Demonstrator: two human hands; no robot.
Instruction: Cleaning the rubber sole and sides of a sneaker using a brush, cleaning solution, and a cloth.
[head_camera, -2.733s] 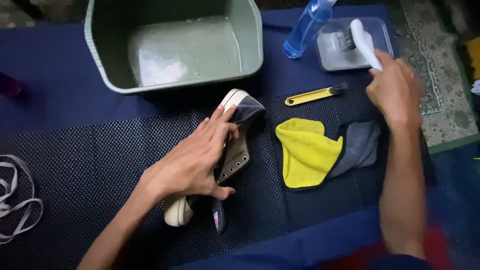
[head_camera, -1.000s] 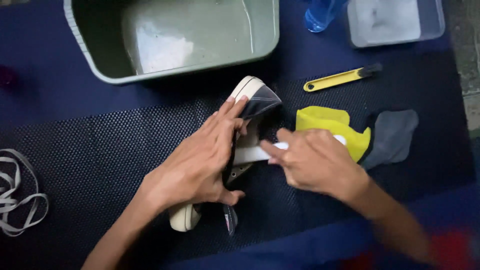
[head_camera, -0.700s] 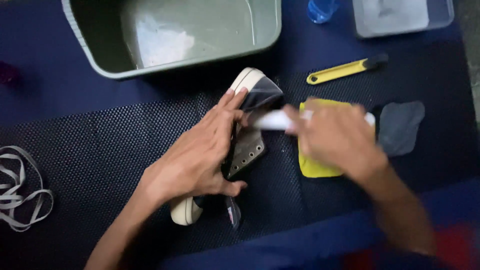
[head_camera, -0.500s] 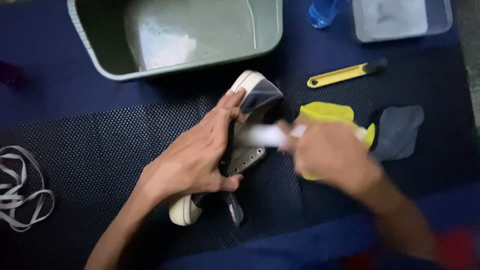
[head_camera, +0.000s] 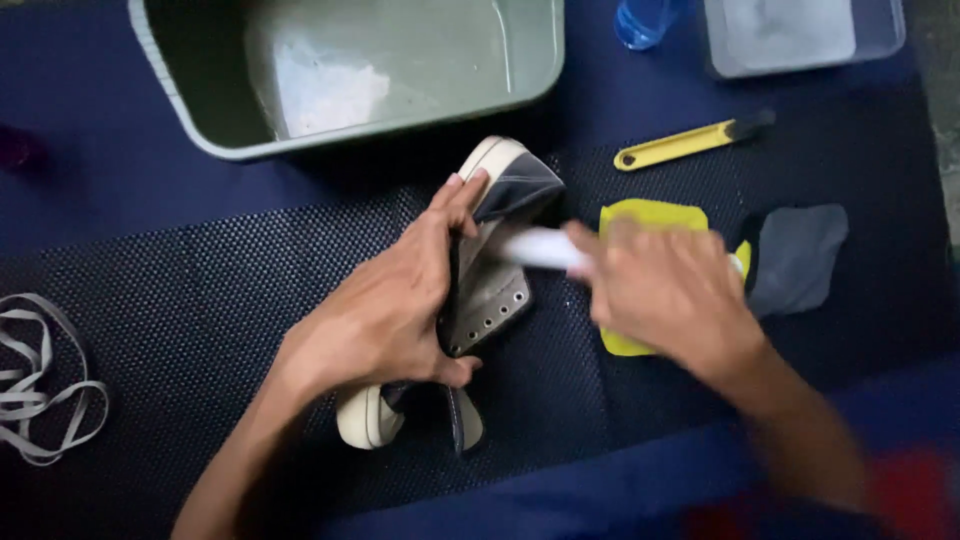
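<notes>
A grey canvas sneaker (head_camera: 490, 290) with a white rubber sole lies on its side on a dark mesh mat (head_camera: 200, 300). My left hand (head_camera: 390, 310) lies over it and grips it. My right hand (head_camera: 665, 290), blurred by motion, is shut on a white brush (head_camera: 535, 247) whose end reaches into the shoe's opening by the eyelets. Under my right hand lies a yellow cloth (head_camera: 650, 215), with a grey cloth (head_camera: 800, 255) beside it on the right.
A green tub (head_camera: 350, 140) holding shallow water stands at the back. A yellow-handled tool (head_camera: 680, 145), a blue bottle (head_camera: 645, 20) and a clear tray (head_camera: 800, 35) lie at the back right. White laces (head_camera: 40, 380) sit at the far left.
My right hand came down from the clear tray with the white brush and now moves it back and forth at the shoe. My left hand kept hold of the sneaker.
</notes>
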